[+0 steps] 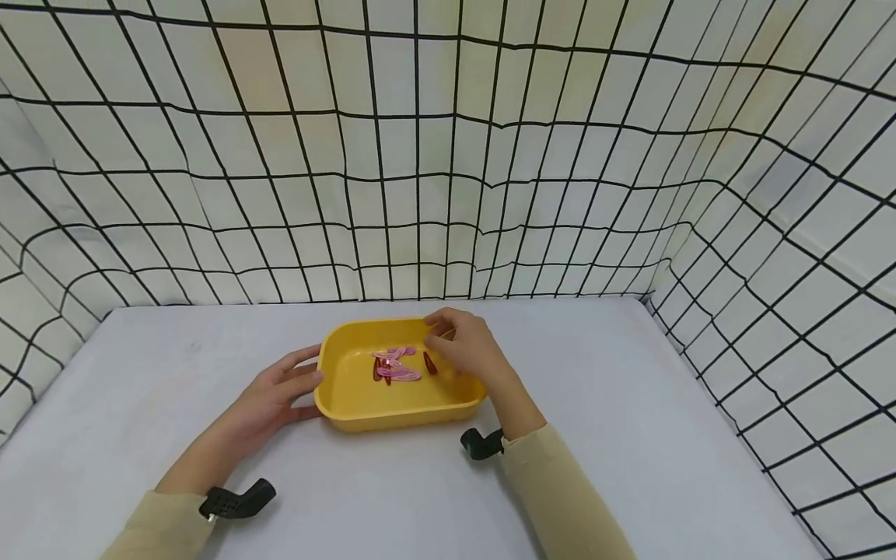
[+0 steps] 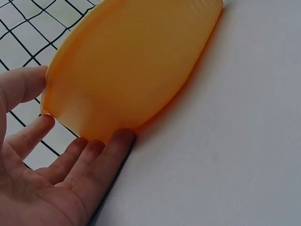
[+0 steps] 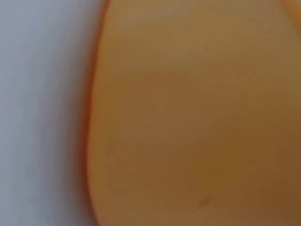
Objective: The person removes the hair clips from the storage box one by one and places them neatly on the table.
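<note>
A yellow plastic tray (image 1: 364, 400) with rounded corners stands on the white table. Inside it lie several pink stringy loops (image 1: 400, 374) and dark red tapered pieces like dried chillies (image 1: 430, 363). My left hand (image 1: 280, 393) touches the tray's left wall with fairly straight, spread fingers; the left wrist view shows fingertips (image 2: 123, 135) against the outer side. My right hand (image 1: 467, 342) hovers over the tray's right end, its thumb and index fingertips apart, with nothing seen between them. Only the blurred tray wall (image 3: 178, 117) shows in the right wrist view; that hand is out of it.
White table surface (image 1: 616, 389) surrounds the tray. Black netting (image 1: 418, 179) over white sheeting rises along the back and both sides. A dark wrist-worn device (image 1: 241, 499) sits on the left wrist, another (image 1: 481, 444) on the right.
</note>
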Demonstrator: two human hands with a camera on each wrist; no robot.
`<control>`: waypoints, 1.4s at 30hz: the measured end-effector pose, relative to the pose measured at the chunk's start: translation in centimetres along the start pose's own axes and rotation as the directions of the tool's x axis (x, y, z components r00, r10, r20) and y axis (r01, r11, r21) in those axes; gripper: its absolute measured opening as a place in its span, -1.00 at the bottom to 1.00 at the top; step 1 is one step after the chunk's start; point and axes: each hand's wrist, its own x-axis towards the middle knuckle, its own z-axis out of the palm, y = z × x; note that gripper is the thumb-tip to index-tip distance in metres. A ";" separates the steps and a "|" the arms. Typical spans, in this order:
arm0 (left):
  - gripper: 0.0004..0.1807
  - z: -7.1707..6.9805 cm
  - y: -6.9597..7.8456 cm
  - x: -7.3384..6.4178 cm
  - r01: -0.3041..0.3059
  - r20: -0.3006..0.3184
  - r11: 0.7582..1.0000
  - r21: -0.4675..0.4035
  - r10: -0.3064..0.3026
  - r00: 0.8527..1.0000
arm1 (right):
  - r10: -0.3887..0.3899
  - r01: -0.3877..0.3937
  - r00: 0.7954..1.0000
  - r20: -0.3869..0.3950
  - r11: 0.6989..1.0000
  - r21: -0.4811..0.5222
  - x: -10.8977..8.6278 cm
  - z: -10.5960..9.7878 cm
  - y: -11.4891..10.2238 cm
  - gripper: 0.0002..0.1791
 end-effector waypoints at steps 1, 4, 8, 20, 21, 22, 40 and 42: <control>-0.24 0.0 -0.1 -0.1 0.005 -0.002 1.000 -0.002 -0.005 1.000 | -0.002 0.002 1.000 0.002 1.000 -0.026 -0.1 0.2 0.0 -0.66; -0.26 0.1 -0.3 -0.2 0.004 -0.004 1.000 -0.001 -0.004 1.000 | -0.001 0.002 1.000 0.007 0.996 -0.093 -0.2 0.5 -0.2 -0.65; -0.25 0.1 -0.3 -0.3 -0.011 -0.005 1.000 0.001 0.011 1.000 | 0.006 -0.003 1.000 0.019 0.989 -0.148 -0.4 0.6 -0.4 -0.63; -0.31 0.0 -0.2 0.4 -0.043 0.000 0.998 0.052 0.043 0.999 | -0.042 0.056 0.998 0.056 0.959 -0.278 0.1 0.9 -0.1 -0.65; -0.31 0.0 -0.2 0.4 -0.040 -0.001 0.998 0.053 0.040 0.999 | -0.046 0.060 0.997 0.057 0.956 -0.287 0.1 0.9 0.0 -0.65; -0.31 0.0 -0.2 0.4 -0.036 -0.002 0.998 0.050 0.036 0.999 | -0.050 0.065 0.997 0.058 0.954 -0.293 0.1 1.0 0.0 -0.66; -0.31 0.1 0.0 -0.1 -0.023 -0.002 0.999 0.043 0.023 1.000 | 0.003 0.029 0.996 0.088 0.937 -0.348 0.4 2.0 0.2 -0.62; -0.31 0.1 0.1 0.0 -0.022 0.003 0.999 0.041 0.022 1.000 | 0.045 -0.025 0.994 0.097 0.978 -0.206 0.5 1.9 0.3 -0.63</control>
